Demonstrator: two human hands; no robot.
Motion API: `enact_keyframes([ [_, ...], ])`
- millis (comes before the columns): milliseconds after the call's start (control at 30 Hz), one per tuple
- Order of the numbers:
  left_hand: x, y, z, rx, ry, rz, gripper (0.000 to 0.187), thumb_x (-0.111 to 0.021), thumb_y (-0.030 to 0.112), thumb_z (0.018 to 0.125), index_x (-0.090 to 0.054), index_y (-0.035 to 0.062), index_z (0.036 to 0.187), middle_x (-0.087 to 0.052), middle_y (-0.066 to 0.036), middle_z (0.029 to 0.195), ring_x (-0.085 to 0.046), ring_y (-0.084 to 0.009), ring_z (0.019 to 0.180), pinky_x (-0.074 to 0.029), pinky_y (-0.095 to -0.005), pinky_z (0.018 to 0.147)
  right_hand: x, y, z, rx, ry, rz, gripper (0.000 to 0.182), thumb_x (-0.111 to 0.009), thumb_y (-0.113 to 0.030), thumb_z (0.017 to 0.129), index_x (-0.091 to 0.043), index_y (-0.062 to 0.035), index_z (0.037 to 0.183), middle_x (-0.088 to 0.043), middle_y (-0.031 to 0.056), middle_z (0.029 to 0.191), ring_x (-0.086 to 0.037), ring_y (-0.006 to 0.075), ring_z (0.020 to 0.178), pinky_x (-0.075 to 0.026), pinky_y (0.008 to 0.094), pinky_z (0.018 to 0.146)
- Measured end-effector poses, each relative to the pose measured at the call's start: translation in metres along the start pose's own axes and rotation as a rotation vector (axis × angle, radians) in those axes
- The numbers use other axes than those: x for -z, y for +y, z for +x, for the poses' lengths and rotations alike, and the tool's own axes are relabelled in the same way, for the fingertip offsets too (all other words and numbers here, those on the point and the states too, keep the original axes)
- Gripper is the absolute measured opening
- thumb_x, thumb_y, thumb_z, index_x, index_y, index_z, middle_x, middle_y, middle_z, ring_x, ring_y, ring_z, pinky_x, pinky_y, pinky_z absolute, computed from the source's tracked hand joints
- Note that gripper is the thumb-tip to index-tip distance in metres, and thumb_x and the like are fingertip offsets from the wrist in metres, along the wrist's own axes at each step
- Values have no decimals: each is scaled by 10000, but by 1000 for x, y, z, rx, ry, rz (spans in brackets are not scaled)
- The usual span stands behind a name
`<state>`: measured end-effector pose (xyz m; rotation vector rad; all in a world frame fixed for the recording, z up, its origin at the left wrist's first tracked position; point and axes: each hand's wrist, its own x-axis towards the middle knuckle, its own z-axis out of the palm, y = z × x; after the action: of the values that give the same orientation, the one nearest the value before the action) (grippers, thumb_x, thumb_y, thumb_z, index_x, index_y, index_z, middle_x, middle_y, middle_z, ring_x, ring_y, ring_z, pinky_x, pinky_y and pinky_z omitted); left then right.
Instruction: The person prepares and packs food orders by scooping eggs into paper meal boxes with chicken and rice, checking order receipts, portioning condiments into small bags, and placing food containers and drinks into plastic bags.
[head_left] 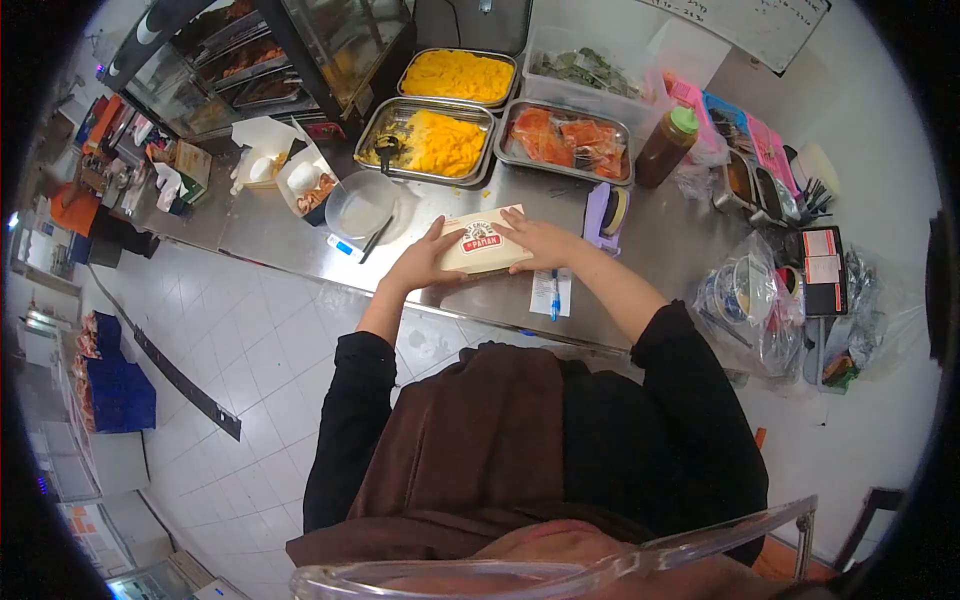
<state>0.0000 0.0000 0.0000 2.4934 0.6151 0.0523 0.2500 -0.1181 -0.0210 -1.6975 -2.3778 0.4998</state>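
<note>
You wear a black long-sleeved top, the sleeves pushed up past the wrists so both forearms are bare. Over it hangs a brown apron [470,440] that covers your front from chest down. Your left hand [425,262] and right hand [540,240] are bare, with no gloves, rings or watch showing.

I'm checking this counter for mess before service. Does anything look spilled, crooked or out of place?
Little stands out. Both hands, left hand and right hand, press on the closed box. Yellow food smears the bare end of the near tray, and a pen lies on a slip at the counter edge.
</note>
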Motion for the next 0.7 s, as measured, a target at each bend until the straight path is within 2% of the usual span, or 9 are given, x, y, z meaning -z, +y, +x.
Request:
enact_keyframes([
  [67,-2,-1,2,5,1,87,716,-630,506,681,-397,236,1302,-155,-251,1400,-422,-369,1160,-359,-341,955,7,-8,2,-52,-76,-54,627,-557,-385,800,-286,-271,1353,-171,178,1418,-171,347,1308,-220,361,1058],
  [167,-24,12,-9,42,10,24,696,-590,537,704,-392,248,1305,-147,-251,1402,-432,-398,1142,-370,-414,938,-3,-10,-12,-33,-118,-19,554,-525,-320,833,-310,-292,1342,-145,172,1426,-156,343,1312,-221,426,1049],
  [267,-51,7,-13,40,169,168,710,-550,587,711,-367,268,1319,-131,-225,1416,-319,-407,1226,-282,-537,966,-18,-14,-25,24,93,-59,533,-499,-307,847,-306,-300,1343,-131,158,1432,-128,352,1315,-195,486,1043],
  [367,-45,17,-17,57,239,491,767,-516,638,699,-339,251,1337,-118,-181,1433,-161,-393,1299,-152,-638,964,-31,-21,-18,-197,264,-170,543,-483,-326,853,-304,-204,1351,-123,177,1426,-105,363,1316,-163,535,1033],
  [467,-43,14,-20,61,248,403,827,-501,667,681,-322,210,1347,-126,-147,1441,-52,-365,1326,-66,-653,969,-47,-36,-14,-462,541,-67,579,-475,-345,854,-307,-65,1332,-131,216,1410,-111,365,1313,-147,502,1048],
  [567,-51,11,-22,115,277,402,813,-537,620,690,-343,163,1334,-148,-137,1437,-94,-374,1319,-112,-635,976,-56,-66,-52,-411,504,59,655,-521,-353,832,-271,-12,1331,-154,216,1405,-151,342,1310,-184,442,1052],
  [667,-58,5,-16,79,390,362,702,-564,535,730,-408,142,1289,-237,-144,1406,-162,-385,1299,-192,-558,1003,-83,-57,-87,-400,333,14,642,-563,-338,799,-331,-15,1303,-246,196,1381,-192,319,1302,-210,421,1045],
  [700,-59,4,-16,63,400,359,667,-565,511,742,-427,132,1272,-268,-145,1391,-190,-390,1287,-218,-526,1003,-86,-56,-89,-403,342,21,612,-562,-317,800,-355,-9,1286,-277,182,1368,-206,313,1298,-218,418,1042],
])
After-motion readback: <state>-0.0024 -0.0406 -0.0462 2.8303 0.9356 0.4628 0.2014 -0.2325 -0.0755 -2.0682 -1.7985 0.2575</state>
